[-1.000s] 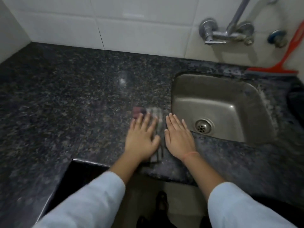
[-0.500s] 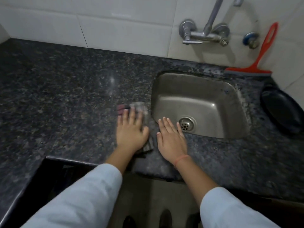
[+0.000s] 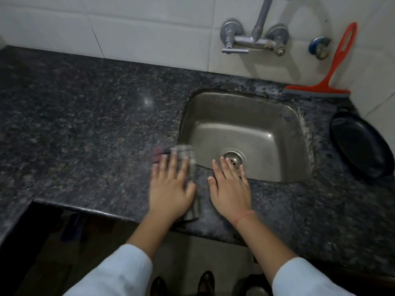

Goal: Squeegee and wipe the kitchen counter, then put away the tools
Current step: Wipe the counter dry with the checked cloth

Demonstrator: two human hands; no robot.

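Head view. My left hand [image 3: 171, 189] lies flat, fingers straight, pressing cloth [image 3: 182, 151] on counter [image 3: 85, 135] near front edge, just left of sink [image 3: 245, 129]. Cloth: soft, light, limp, I judge; bunch it mid-fold to lift. Right hand [image 3: 229, 189] flat, spread, holds nothing, at sink's front rim. Sink: only its drain [image 3: 235, 155] visible. Squeegee [image 3: 329, 82] leans at back right corner.

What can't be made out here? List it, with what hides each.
Head view: grey checked cloth, mostly covered by the flat left hand and motion-blurred.
Head view: chrome wall tap, spout cut off by the top edge.
Head view: black oval pan, too dark to show contents.
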